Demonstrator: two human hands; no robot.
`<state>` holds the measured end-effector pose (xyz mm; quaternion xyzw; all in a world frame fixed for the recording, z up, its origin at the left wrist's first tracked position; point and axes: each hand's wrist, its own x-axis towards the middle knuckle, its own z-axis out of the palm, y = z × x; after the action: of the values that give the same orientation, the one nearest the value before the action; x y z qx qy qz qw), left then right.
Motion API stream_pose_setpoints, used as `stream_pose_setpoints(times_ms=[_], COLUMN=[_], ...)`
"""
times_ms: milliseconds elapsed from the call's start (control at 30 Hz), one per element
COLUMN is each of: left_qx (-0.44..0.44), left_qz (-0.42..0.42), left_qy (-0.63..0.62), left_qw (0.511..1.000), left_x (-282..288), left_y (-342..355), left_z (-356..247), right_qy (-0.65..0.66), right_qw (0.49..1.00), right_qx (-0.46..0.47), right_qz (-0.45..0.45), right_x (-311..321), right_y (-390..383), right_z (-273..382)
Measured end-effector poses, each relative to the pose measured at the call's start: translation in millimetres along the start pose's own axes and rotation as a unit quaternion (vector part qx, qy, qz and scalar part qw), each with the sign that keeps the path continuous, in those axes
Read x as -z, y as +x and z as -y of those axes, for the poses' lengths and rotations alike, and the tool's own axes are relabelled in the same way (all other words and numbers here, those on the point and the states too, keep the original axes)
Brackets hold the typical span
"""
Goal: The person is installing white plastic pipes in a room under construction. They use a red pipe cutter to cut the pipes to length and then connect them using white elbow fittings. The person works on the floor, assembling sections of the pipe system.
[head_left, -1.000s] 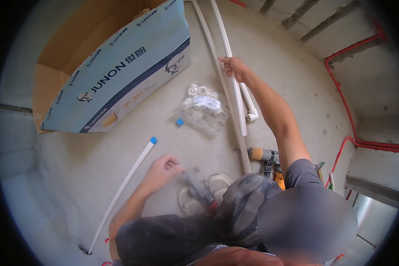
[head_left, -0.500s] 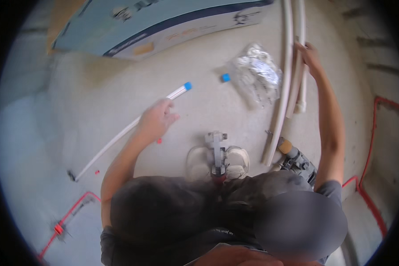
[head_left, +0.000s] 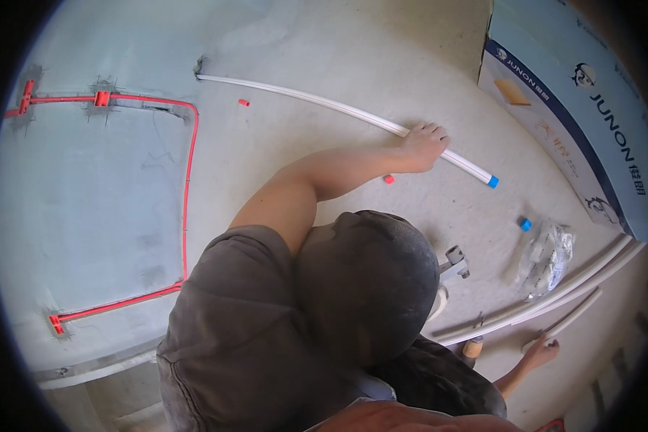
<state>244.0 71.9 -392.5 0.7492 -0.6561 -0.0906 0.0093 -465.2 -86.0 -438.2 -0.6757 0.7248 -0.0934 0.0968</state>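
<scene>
Watching from the head camera. Left hand (head_left: 425, 146) is on the white pipe (head_left: 338, 108), fingers curled over it well toward its near end; reads to me as a closed grip, but the thumb side is hidden, so can't call how tight. That pipe lies slantwise across the grey floor; near end wears a blue cap (head_left: 493, 182), far end comes up to a dark rough hole (head_left: 199, 67). Can't tell from here if it's joined there. Right hand (head_left: 541, 353) is way off on the other side, at the lower end of a short white pipe (head_left: 576, 315); fingers partly bent, can't tell if they hold it or just sit beside it. Status, my read: capping of the one pipe looks done at the near end. Not done: loose blue cap (head_left: 525, 225) is on the floor, fitted to nothing, just beside the clear plastic bag (head_left: 549, 255). Two long white pipes (head_left: 590, 270) lie side by side past the bag, and I see no blue on the parts in view. Red conduit (head_left: 187, 194) is already run along the wall. Grey metal tool (head_left: 454, 266) stands by the knee, in neither hand. Small red piece (head_left: 389, 179) lies near the left wrist.
</scene>
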Motion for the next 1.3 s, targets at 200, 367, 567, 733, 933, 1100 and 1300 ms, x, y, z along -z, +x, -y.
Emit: stream_pose_setpoints(times_ms=[200,367,567,733,933,1100,1300], left_qx=[-0.003,0.015,0.005,0.020,0.008,-0.041,-0.076], left_qz=[-0.067,0.132,0.348,0.144,0.189,0.094,0.002], left_qy=[-0.011,-0.073,-0.205,-0.181,-0.136,-0.105,-0.007], left_qw=[0.998,0.988,0.915,0.973,0.973,0.989,0.997], left_x=[24,60,76,70,28,27,1], left_y=[-7,-1,26,26,14,2,-13], left_z=[-5,-1,19,2,-6,-12,-4], right_qy=[-0.018,-0.052,0.288,0.713,0.692,0.708,0.709], right_qw=[0.994,0.991,0.941,0.697,0.720,0.705,0.704], right_qx=[-0.066,-0.127,-0.179,-0.068,-0.023,0.018,0.003], right_qz=[0.083,-0.009,-0.001,0.034,0.050,0.047,0.050], right_x=[5,31,63,92,89,82,69], right_y=[-4,-23,-36,-49,-74,-96,-109], right_z=[-17,19,65,117,190,213,221])
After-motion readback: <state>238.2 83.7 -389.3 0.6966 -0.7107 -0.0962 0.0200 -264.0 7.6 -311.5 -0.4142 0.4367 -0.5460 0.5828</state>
